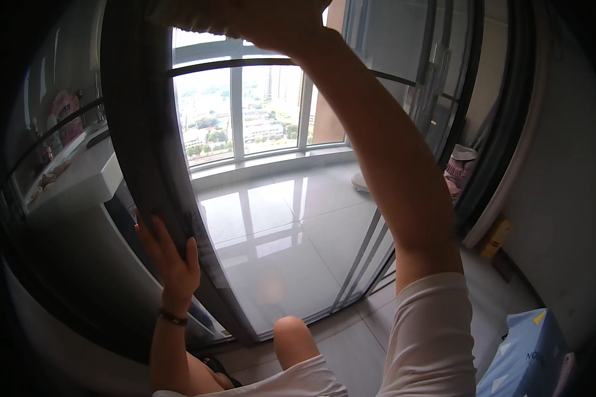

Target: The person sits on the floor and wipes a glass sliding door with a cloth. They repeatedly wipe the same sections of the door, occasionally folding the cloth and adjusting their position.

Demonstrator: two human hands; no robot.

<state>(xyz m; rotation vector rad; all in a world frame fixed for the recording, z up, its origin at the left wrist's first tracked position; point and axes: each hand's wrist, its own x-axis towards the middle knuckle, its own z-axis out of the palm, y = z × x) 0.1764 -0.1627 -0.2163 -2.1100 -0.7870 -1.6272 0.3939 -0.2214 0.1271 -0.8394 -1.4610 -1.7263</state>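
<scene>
My left hand (174, 263) rests with spread fingers against the dark frame (151, 164) of a sliding glass door, a bracelet on its wrist. High up, my right arm reaches across the glass, and my right hand (273, 20) is at the top edge of the view, partly cut off. It holds a fuzzy cleaning cloth or pad (198, 17) against the upper door; its exact kind is unclear in the dim light. Through the door's glass pane (278, 268) show pale floor tiles and tall windows (265, 109).
At the left stands a white counter (79, 173) with small items behind glass. Door tracks (362, 263) and handles (429, 84) are to the right. A blue patterned box or bag (524, 352) lies lower right, near a yellow object (496, 239) by the wall. My knee (293, 337) is close to the door.
</scene>
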